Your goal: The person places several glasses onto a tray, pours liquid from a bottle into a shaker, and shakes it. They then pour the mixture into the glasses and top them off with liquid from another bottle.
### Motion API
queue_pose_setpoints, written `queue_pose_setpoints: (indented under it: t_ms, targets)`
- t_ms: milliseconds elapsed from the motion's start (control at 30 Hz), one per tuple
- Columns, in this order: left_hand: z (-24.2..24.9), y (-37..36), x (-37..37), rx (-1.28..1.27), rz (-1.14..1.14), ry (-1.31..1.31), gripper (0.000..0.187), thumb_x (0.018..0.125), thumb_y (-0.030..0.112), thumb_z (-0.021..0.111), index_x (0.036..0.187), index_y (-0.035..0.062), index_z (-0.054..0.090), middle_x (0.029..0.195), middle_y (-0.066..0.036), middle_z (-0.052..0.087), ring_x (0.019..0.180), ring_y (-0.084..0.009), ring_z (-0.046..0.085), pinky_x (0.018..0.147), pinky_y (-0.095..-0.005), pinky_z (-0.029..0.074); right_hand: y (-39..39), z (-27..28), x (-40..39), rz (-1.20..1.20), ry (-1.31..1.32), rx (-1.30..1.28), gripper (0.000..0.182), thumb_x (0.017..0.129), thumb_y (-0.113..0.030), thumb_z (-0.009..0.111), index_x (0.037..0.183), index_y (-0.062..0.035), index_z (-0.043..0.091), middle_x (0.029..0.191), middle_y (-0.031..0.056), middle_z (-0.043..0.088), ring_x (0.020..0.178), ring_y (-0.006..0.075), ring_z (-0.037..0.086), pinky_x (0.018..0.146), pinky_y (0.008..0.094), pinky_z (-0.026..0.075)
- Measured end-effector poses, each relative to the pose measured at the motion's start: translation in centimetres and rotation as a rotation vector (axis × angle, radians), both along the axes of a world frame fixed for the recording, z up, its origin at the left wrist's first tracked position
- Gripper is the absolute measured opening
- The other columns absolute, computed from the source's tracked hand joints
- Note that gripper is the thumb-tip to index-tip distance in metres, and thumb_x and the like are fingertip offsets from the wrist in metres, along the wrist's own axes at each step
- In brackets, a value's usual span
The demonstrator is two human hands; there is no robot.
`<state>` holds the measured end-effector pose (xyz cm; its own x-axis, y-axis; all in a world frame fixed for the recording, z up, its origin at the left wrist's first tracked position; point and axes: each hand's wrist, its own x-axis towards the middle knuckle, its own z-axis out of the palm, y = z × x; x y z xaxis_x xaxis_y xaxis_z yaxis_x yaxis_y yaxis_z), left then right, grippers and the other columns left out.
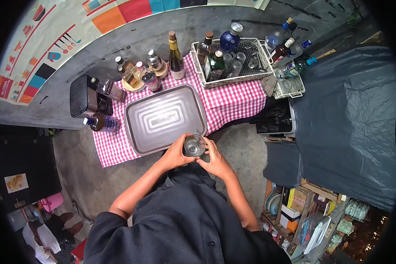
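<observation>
A clear drinking glass (194,145) is held between both hands just in front of my body, and I look down into its open mouth. My left hand (177,154) wraps the glass from the left side. From the right, my right hand (216,159) grips it with thumb and fingers curved round the wall. Just beyond the hands lies a brown rectangular tray (134,140) with pale ring markings in its middle, and the glass is close to its near right corner. Under the tray spreads a red and white checked cloth (233,105).
Several bottles, including a tall dark wine bottle (176,59) and a bottle with a blue label (102,123), stand beyond and left of the tray. A white wicker basket (233,81) at the back right holds bottles and glasses. Beside it is a smaller basket (290,94).
</observation>
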<state>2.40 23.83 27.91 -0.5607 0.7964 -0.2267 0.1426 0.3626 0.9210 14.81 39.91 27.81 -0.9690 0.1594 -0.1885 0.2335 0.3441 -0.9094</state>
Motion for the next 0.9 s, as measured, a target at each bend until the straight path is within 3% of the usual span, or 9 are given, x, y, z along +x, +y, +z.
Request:
queue_pose_setpoints:
  t_ms: [333, 433, 500, 600, 700, 733, 767, 833, 900]
  targets:
    - [-3.8, -6.5, -4.5, -0.093, -0.114, 0.100, 0.078, 0.066, 0.017, 0.080, 0.131, 0.0010, 0.040, 0.127, -0.022, 0.050, 0.123, -0.0364, 0.049, 0.103, -0.0408, 0.041, -6.0, -4.5, -3.7, 0.023, -0.082, 0.003, 0.082, 0.079, -0.011, 0.073, 0.146, -0.0064, 0.027, 0.139, 0.0199, 0.042, 0.125, 0.0304, 0.049, 0.096, 0.0387, 0.049]
    - [-5.8, -10.5, -7.1, -0.079, -0.059, 0.133, 0.076, 0.066, 0.015, 0.079, 0.130, -0.0002, 0.041, 0.126, -0.022, 0.051, 0.121, -0.0364, 0.050, 0.102, -0.0402, 0.041, -7.9, -8.0, -7.0, 0.051, -0.237, 0.207, 0.080, 0.083, -0.023, 0.068, 0.146, 0.0014, 0.024, 0.145, 0.0280, 0.036, 0.135, 0.0374, 0.038, 0.109, 0.0413, 0.036]
    - [-7.3, -13.0, -9.0, -0.074, 0.021, 0.126, 0.078, 0.065, 0.015, 0.079, 0.130, -0.0007, 0.039, 0.126, -0.026, 0.050, 0.121, -0.0400, 0.049, 0.102, -0.0422, 0.041, -8.8, -9.5, -9.4, 0.056, -0.238, 0.347, 0.081, 0.083, -0.023, 0.067, 0.144, 0.0060, 0.023, 0.140, 0.0320, 0.039, 0.129, 0.0431, 0.043, 0.104, 0.0445, 0.040]
    - [-9.4, -16.0, -11.9, -0.066, 0.098, 0.148, 0.076, 0.065, 0.013, 0.078, 0.129, -0.0027, 0.039, 0.123, -0.027, 0.050, 0.120, -0.0409, 0.049, 0.102, -0.0425, 0.041, -9.1, -14.6, -12.6, -0.030, -0.240, 0.364, 0.082, 0.083, -0.025, 0.066, 0.145, 0.0064, 0.022, 0.140, 0.0323, 0.040, 0.129, 0.0422, 0.043, 0.105, 0.0442, 0.039]
    - [-9.7, -17.5, -14.1, -0.066, 0.182, 0.205, 0.073, 0.065, 0.009, 0.075, 0.128, -0.0039, 0.040, 0.122, -0.027, 0.050, 0.119, -0.0416, 0.048, 0.102, -0.0428, 0.040, -10.8, -15.2, -14.7, -0.050, -0.400, 0.389, 0.083, 0.083, -0.028, 0.065, 0.145, 0.0061, 0.021, 0.138, 0.0323, 0.043, 0.128, 0.0409, 0.044, 0.107, 0.0425, 0.039]
    - [-10.8, -18.0, -14.8, -0.044, 0.193, 0.235, 0.072, 0.065, 0.009, 0.074, 0.127, -0.0039, 0.040, 0.121, -0.027, 0.049, 0.119, -0.0415, 0.048, 0.102, -0.0428, 0.040, -11.4, -14.8, -15.2, -0.014, -0.551, 0.367, 0.086, 0.083, -0.034, 0.065, 0.147, 0.0039, 0.021, 0.146, 0.0324, 0.032, 0.136, 0.0421, 0.035, 0.111, 0.0430, 0.033]
    - [-11.7, -18.3, -15.5, -0.019, 0.205, 0.267, 0.072, 0.065, 0.008, 0.074, 0.127, -0.0038, 0.039, 0.121, -0.027, 0.049, 0.119, -0.0415, 0.048, 0.102, -0.0429, 0.039, -12.6, -14.9, -15.2, -0.023, -0.559, 0.360, 0.086, 0.083, -0.034, 0.065, 0.147, 0.0039, 0.021, 0.146, 0.0324, 0.032, 0.136, 0.0421, 0.035, 0.111, 0.0430, 0.033]
    - [-11.9, -18.6, -16.5, -0.028, 0.206, 0.230, 0.072, 0.066, 0.007, 0.073, 0.128, -0.0035, 0.039, 0.121, -0.026, 0.048, 0.120, -0.0416, 0.047, 0.103, -0.0428, 0.039, -14.7, -15.2, -15.3, 0.032, -0.625, 0.446, 0.088, 0.083, -0.039, 0.067, 0.148, -0.0001, 0.022, 0.155, 0.0314, 0.010, 0.145, 0.0430, 0.013, 0.117, 0.0434, 0.023]
    - [-12.3, -18.7, -17.4, 0.006, 0.220, 0.267, 0.072, 0.066, 0.005, 0.072, 0.129, -0.0034, 0.038, 0.120, -0.025, 0.049, 0.120, -0.0419, 0.047, 0.104, -0.0429, 0.038, -15.7, -15.1, -15.2, 0.058, -0.684, 0.482, 0.091, 0.082, -0.041, 0.067, 0.149, -0.0009, 0.020, 0.155, 0.0309, 0.003, 0.145, 0.0438, 0.007, 0.117, 0.0445, 0.021]
